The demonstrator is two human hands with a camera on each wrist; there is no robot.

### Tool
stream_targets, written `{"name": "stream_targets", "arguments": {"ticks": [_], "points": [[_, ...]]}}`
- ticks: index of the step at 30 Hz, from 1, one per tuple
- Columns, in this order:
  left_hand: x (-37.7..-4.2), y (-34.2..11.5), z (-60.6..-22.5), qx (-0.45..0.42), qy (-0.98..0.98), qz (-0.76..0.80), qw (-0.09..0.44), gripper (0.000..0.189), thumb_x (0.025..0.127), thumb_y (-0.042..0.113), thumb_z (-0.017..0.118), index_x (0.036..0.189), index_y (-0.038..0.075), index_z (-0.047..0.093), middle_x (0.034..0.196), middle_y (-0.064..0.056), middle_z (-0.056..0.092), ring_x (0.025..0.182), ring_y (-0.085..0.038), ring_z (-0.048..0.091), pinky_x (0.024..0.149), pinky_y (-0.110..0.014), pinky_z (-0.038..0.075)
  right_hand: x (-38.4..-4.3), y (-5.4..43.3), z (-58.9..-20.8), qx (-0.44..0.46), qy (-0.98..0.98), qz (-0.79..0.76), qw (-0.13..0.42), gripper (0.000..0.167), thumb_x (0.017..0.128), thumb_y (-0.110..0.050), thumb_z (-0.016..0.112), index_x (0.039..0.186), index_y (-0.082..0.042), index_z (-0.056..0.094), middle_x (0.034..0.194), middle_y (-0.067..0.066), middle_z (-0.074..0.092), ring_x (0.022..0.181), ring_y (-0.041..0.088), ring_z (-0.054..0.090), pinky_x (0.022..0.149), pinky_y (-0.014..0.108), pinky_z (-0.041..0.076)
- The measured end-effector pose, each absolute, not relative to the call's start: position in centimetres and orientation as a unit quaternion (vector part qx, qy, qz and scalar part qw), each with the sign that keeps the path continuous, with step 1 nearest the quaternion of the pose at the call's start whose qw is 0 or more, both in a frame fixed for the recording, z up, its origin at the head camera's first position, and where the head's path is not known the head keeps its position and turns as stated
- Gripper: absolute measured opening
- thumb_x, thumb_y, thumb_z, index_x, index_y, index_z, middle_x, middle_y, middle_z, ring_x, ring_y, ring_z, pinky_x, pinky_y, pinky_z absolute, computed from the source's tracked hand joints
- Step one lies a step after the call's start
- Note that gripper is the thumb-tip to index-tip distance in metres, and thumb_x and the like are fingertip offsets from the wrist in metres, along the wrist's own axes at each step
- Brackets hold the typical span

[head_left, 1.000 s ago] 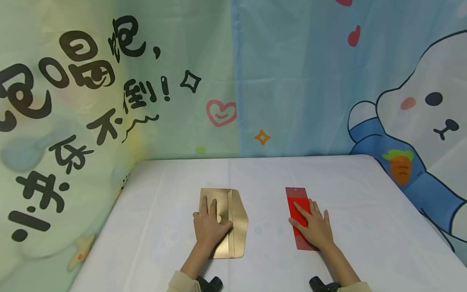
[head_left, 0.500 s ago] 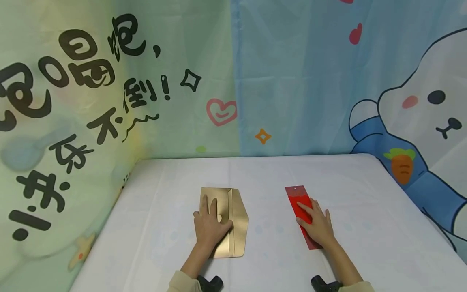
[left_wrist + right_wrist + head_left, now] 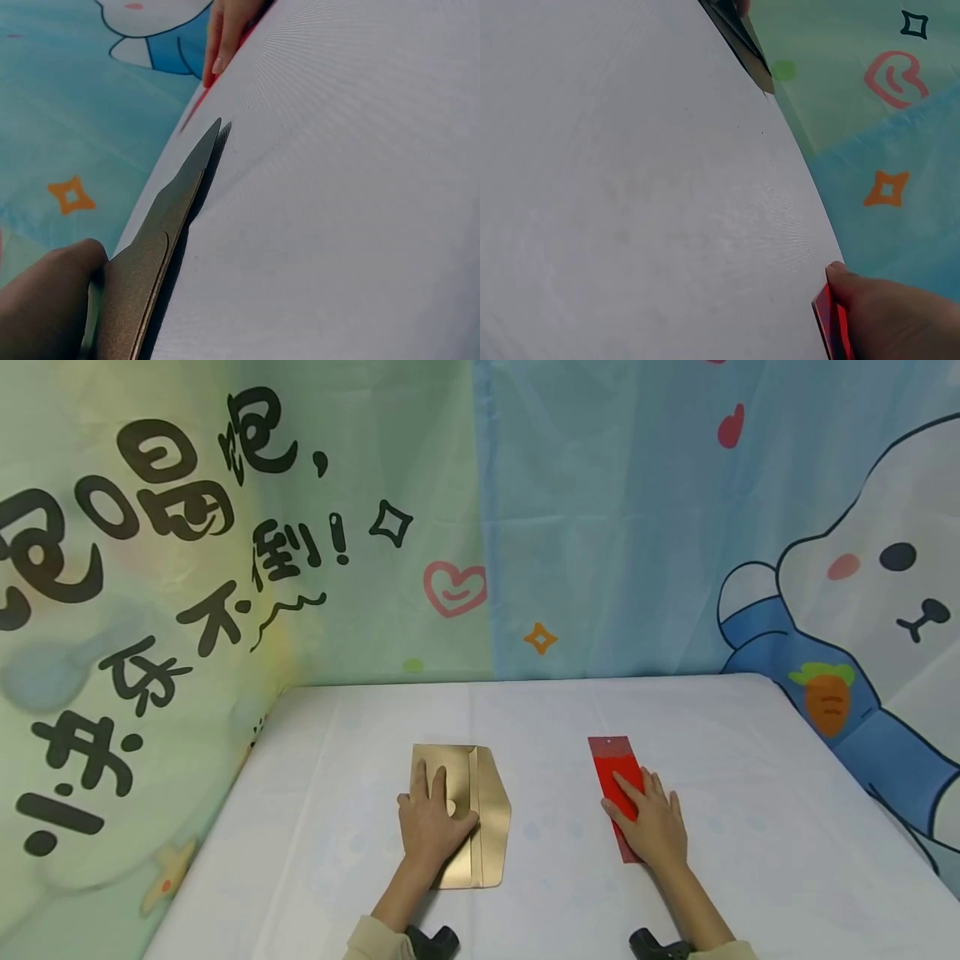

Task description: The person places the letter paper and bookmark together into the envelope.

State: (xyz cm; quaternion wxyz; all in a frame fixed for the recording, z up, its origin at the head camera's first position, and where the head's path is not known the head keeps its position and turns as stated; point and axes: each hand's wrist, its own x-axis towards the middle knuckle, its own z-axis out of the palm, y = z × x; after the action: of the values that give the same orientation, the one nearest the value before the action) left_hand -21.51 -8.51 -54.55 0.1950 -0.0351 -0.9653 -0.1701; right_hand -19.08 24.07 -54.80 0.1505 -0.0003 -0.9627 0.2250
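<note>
- Head view: a left hand (image 3: 431,828) rests on a gold envelope (image 3: 492,827) lying on the white surface (image 3: 547,835), its grip apart, fingers spread.
- A right hand (image 3: 654,828) rests on a slim red packet (image 3: 613,762), grip also apart, fingers extended; the packet lies on the surface, well to the envelope's right.
- Behind, a printed backdrop (image 3: 600,527) shows a white cartoon animal wearing blue, a carrot on its front.
</note>
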Motion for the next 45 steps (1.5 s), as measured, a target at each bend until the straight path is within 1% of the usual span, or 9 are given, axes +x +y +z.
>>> {"name": "stream_targets", "arguments": {"ticks": [20,25,30,33,34,37,40,41,45], "points": [[-21.6,-8.6,-54.1,-0.043,-0.963,-0.171,0.203,0.08,0.064,0.051,0.06,0.131,0.008,0.051,0.142,-0.02,0.033,0.08,-0.037,0.048,0.066,-0.04,0.035,-19.3,23.6,-54.6,-0.012,-0.948,0.26,0.185,0.054,0.081,-0.026,0.067,0.129,-0.004,0.053,0.138,0.029,0.033,0.122,0.046,0.034,0.1,0.063,0.011],[-21.7,-8.6,-54.1,-0.042,-0.963,-0.17,0.203,0.081,0.063,0.051,0.061,0.131,0.009,0.051,0.142,-0.02,0.033,0.08,-0.037,0.047,0.067,-0.041,0.035,-19.4,23.6,-54.5,-0.014,-0.942,0.272,0.196,0.056,0.079,-0.025,0.07,0.128,-0.004,0.054,0.14,0.028,0.032,0.12,0.047,0.037,0.099,0.062,0.018],[-21.7,-8.5,-54.2,-0.046,-0.962,-0.174,0.205,0.08,0.064,0.051,0.062,0.131,0.008,0.051,0.142,-0.02,0.033,0.078,-0.036,0.047,0.066,-0.04,0.035,-19.6,23.7,-54.5,-0.009,-0.927,0.306,0.217,0.058,0.073,-0.02,0.077,0.126,-0.006,0.057,0.141,0.023,0.035,0.109,0.04,0.045,0.078,0.051,0.044],[-21.7,-8.5,-54.2,-0.046,-0.963,-0.173,0.202,0.08,0.064,0.051,0.061,0.131,0.009,0.051,0.142,-0.02,0.033,0.079,-0.036,0.047,0.066,-0.04,0.035,-19.6,23.8,-54.1,-0.006,-0.92,0.323,0.223,0.057,0.072,-0.015,0.077,0.125,-0.007,0.058,0.14,0.021,0.037,0.094,0.032,0.046,0.064,0.04,0.043],[-21.7,-8.5,-54.3,-0.046,-0.963,-0.173,0.202,0.08,0.064,0.051,0.061,0.131,0.009,0.051,0.142,-0.02,0.033,0.079,-0.036,0.047,0.066,-0.04,0.035,-19.6,23.8,-53.8,-0.008,-0.917,0.333,0.218,0.055,0.073,-0.013,0.076,0.125,-0.008,0.059,0.14,0.02,0.038,0.091,0.03,0.045,0.062,0.038,0.041],[-21.6,-8.6,-54.3,-0.045,-0.963,-0.171,0.203,0.08,0.064,0.051,0.062,0.131,0.009,0.051,0.142,-0.02,0.034,0.08,-0.036,0.048,0.066,-0.04,0.035,-19.5,23.8,-52.7,-0.029,-0.893,0.411,0.181,0.048,0.08,-0.01,0.07,0.126,-0.01,0.058,0.14,0.018,0.039,0.108,0.036,0.046,0.081,0.043,0.042],[-21.6,-8.6,-54.4,-0.045,-0.962,-0.17,0.206,0.08,0.063,0.051,0.062,0.131,0.009,0.051,0.142,-0.02,0.034,0.077,-0.036,0.047,0.065,-0.039,0.035,-19.4,23.9,-51.6,-0.065,-0.842,0.523,0.114,0.042,0.088,-0.009,0.06,0.129,-0.014,0.056,0.143,0.012,0.038,0.13,0.034,0.031,0.1,0.049,0.029],[-21.6,-8.6,-54.4,-0.046,-0.962,-0.17,0.207,0.08,0.063,0.051,0.062,0.131,0.009,0.052,0.142,-0.02,0.034,0.076,-0.035,0.047,0.064,-0.039,0.035,-19.4,23.9,-51.2,-0.077,-0.821,0.558,0.089,0.041,0.09,-0.009,0.056,0.131,-0.015,0.054,0.144,0.011,0.036,0.134,0.031,0.025,0.102,0.05,0.025],[-21.6,-8.6,-54.5,-0.047,-0.96,-0.173,0.214,0.08,0.063,0.051,0.063,0.13,0.009,0.052,0.142,-0.02,0.034,0.073,-0.034,0.046,0.064,-0.038,0.034,-19.3,23.5,-50.3,-0.106,-0.741,0.663,-0.005,0.042,0.095,-0.012,0.046,0.136,-0.02,0.047,0.149,0.005,0.026,0.134,0.026,0.021,0.102,0.044,0.028]]}}
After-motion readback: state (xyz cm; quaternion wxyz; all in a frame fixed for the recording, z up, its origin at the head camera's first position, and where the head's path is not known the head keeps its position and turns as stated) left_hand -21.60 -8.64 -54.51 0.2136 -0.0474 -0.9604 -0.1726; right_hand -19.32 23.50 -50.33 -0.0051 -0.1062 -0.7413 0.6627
